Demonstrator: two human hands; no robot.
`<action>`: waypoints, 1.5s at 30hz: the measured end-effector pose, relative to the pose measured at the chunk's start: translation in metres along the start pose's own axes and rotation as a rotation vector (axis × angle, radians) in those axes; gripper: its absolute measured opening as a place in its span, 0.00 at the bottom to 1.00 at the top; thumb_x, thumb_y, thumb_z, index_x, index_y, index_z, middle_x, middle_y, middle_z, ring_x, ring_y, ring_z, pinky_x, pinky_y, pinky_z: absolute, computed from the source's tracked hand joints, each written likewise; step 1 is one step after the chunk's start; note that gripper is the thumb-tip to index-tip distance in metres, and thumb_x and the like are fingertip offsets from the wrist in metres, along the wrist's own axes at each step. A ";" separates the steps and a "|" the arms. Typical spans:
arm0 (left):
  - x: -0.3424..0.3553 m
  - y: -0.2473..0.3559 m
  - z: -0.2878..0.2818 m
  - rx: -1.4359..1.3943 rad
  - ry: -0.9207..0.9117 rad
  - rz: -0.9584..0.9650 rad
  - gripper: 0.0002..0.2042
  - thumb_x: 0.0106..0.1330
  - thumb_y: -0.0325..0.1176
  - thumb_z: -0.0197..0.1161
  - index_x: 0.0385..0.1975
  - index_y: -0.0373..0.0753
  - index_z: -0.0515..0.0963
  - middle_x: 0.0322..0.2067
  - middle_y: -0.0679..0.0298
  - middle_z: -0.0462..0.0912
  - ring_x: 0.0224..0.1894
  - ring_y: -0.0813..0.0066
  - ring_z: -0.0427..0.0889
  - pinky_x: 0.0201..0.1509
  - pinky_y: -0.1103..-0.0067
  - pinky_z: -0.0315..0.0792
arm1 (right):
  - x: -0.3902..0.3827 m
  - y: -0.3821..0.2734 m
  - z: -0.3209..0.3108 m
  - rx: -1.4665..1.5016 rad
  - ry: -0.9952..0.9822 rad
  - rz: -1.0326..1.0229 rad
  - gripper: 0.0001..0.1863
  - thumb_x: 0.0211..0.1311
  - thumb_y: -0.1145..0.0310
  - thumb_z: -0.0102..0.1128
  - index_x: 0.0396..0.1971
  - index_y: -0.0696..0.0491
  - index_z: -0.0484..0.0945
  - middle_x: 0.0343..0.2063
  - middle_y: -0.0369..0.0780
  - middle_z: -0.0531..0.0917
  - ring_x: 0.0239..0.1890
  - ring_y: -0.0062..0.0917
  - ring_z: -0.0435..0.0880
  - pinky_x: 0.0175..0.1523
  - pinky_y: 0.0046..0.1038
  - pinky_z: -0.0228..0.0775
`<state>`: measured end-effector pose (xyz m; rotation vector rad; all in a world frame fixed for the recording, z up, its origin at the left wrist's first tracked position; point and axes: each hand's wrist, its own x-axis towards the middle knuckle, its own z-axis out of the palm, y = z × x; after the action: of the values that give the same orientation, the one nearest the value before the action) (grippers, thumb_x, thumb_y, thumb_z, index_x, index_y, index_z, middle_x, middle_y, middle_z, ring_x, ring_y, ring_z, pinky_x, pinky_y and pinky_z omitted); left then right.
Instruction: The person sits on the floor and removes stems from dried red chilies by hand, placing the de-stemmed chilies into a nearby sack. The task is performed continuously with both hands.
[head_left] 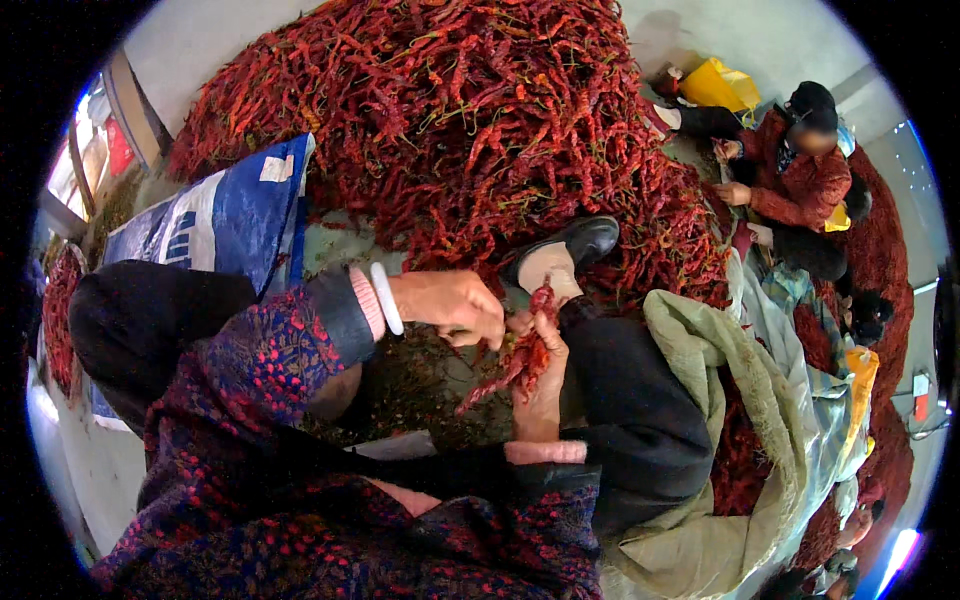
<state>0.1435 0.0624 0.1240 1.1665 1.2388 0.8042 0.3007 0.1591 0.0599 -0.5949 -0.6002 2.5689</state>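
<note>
A big heap of dried red chillies (470,120) fills the upper middle of the view. My right hand (540,385) grips a bunch of red chillies (520,355), their tips hanging down to the left. My left hand (455,305), with a pale bangle on the wrist, reaches across and pinches at the top of that bunch. My forearms wear dark patterned sleeves with pink cuffs. My black shoe (570,245) rests at the foot of the heap.
A blue and white woven sack (225,215) lies at the left. Khaki and pale cloth sacks (720,400) lie at the right. Another person in a red jacket (800,175) sits at the far right by the heap, near a yellow bag (720,85).
</note>
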 end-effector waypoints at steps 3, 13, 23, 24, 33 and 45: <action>0.003 -0.023 -0.003 -0.431 0.317 0.158 0.12 0.62 0.36 0.48 0.34 0.34 0.74 0.17 0.67 0.74 0.18 0.84 0.69 0.24 0.86 0.64 | 0.009 -0.005 -0.009 0.137 -0.074 -0.069 0.08 0.56 0.64 0.52 0.26 0.52 0.67 0.21 0.33 0.70 0.20 0.19 0.68 0.23 0.19 0.63; 0.035 -0.005 0.047 -0.447 0.503 0.437 0.15 0.57 0.24 0.51 0.46 0.36 0.68 0.43 0.61 0.74 0.47 0.74 0.71 0.52 0.79 0.62 | 0.010 -0.006 -0.011 0.254 0.052 -0.176 0.08 0.58 0.64 0.49 0.32 0.53 0.70 0.25 0.34 0.75 0.23 0.20 0.71 0.25 0.21 0.62; 0.039 0.003 0.051 -0.769 0.533 0.533 0.10 0.55 0.24 0.47 0.36 0.34 0.71 0.32 0.59 0.77 0.38 0.69 0.75 0.47 0.76 0.66 | 0.003 -0.003 0.006 0.261 0.023 -0.159 0.07 0.57 0.66 0.50 0.31 0.54 0.71 0.26 0.35 0.76 0.27 0.21 0.74 0.30 0.22 0.65; 0.039 0.004 0.052 -0.832 0.535 0.534 0.10 0.54 0.23 0.47 0.35 0.34 0.71 0.31 0.59 0.77 0.38 0.68 0.75 0.46 0.76 0.66 | 0.003 -0.003 0.007 0.263 0.035 -0.158 0.08 0.58 0.65 0.49 0.31 0.54 0.71 0.25 0.34 0.75 0.24 0.21 0.73 0.27 0.21 0.64; 0.040 -0.006 0.046 -1.020 0.446 0.454 0.07 0.46 0.19 0.45 0.21 0.34 0.71 0.11 0.68 0.63 0.14 0.80 0.61 0.20 0.84 0.54 | 0.003 -0.001 -0.005 0.094 -0.028 -0.061 0.05 0.53 0.69 0.54 0.24 0.54 0.72 0.22 0.35 0.75 0.27 0.20 0.74 0.34 0.20 0.65; 0.018 0.007 0.034 -0.527 0.166 -0.064 0.08 0.36 0.18 0.44 0.15 0.30 0.71 0.06 0.67 0.63 0.07 0.83 0.55 0.11 0.83 0.45 | 0.000 0.012 -0.002 -0.289 0.133 0.056 0.06 0.46 0.73 0.50 0.22 0.59 0.74 0.20 0.37 0.76 0.21 0.22 0.74 0.30 0.24 0.68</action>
<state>0.1814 0.0732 0.1236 0.6402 1.0972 1.1133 0.2980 0.1496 0.0520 -0.8818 -0.9283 2.4862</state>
